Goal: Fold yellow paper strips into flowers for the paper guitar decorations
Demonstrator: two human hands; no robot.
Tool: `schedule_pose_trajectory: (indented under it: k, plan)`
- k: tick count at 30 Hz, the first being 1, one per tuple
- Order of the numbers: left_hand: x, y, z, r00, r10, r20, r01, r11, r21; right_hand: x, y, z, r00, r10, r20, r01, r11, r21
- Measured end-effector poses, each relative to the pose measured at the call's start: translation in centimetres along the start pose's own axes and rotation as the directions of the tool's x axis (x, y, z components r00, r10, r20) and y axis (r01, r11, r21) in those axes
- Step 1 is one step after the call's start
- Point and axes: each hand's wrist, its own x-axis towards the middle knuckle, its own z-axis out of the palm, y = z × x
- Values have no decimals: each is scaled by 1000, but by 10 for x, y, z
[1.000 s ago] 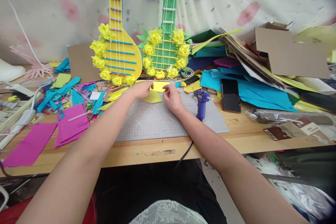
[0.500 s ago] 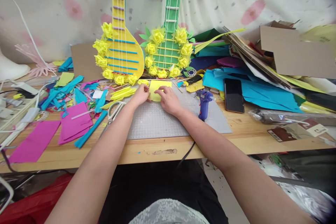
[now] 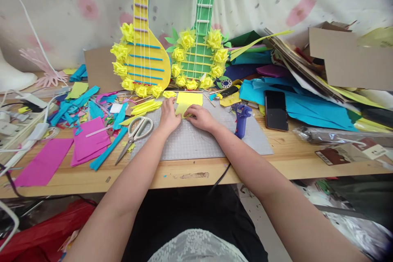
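A small sheet of yellow crepe paper (image 3: 182, 109) lies between my two hands over the grey cutting mat (image 3: 190, 147). My right hand (image 3: 201, 118) pinches its right side, with thumb and fingers together. On the other side, my left hand (image 3: 169, 118) is closed at the paper's left edge; its fingertips are partly hidden. Right behind is a yellow paper stack (image 3: 190, 98). Left of my left hand are cut yellow paper strips (image 3: 144, 107) and scissors (image 3: 138, 129) with pale handles. A blue glue gun (image 3: 242, 120) stands on the mat beyond my right forearm.
A yellow paper lute (image 3: 150, 61) and a green one (image 3: 196, 59), both with yellow paper flowers, lean at the back. Magenta sheets (image 3: 89, 141) and blue scraps cover the left. At right are a phone (image 3: 275, 110), blue paper (image 3: 319, 108) and cardboard (image 3: 344, 57).
A yellow sheet has come off the stack and moved toward me between my hands. My left hand has shifted nearer and right, uncovering the scissors. The view has shifted slightly.
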Motion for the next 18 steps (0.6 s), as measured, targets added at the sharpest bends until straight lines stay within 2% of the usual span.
schedule_pose_trajectory:
  k: [3,8,18]
  plan:
    - [-1,1,-2,999,6,34,-8,999,53,0,3,2,999,43,-16,-41,995,91]
    - [0,1,-2,995,19,95,-26,997,73,5,6,9,976,213,-40,-203,964,173]
    - [-1,9,-4,987,-80,138,56,984,169,10,-10,14,935,340,-105,-340,940,21]
